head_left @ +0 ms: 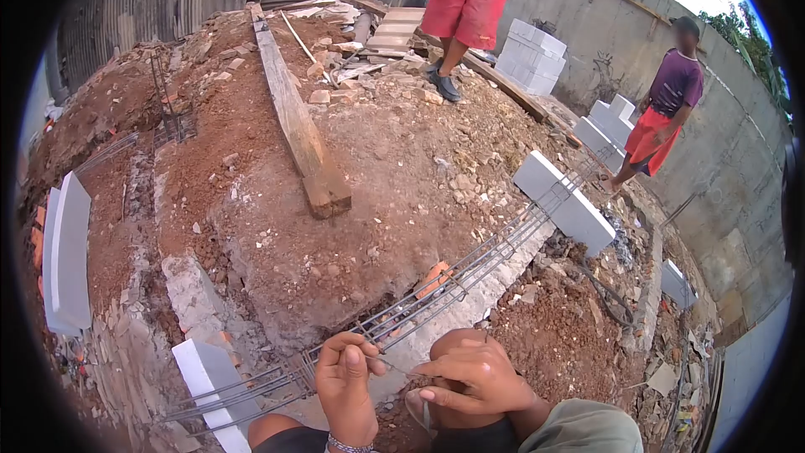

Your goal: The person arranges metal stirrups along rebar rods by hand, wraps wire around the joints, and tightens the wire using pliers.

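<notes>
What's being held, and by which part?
Apparently a thin wire: the left hand seems to pinch one end; whether the right hand also grips it is unclear.

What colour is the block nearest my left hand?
White; the block shows best in the head view.

The long grey metal-rod cage (507, 239) looks dull; beneath its far end, the white rectangular block (589, 225) looks smooth and matt. Beyond the cage, the long brown wooden beam (293, 122) looks rough and weathered.
</notes>
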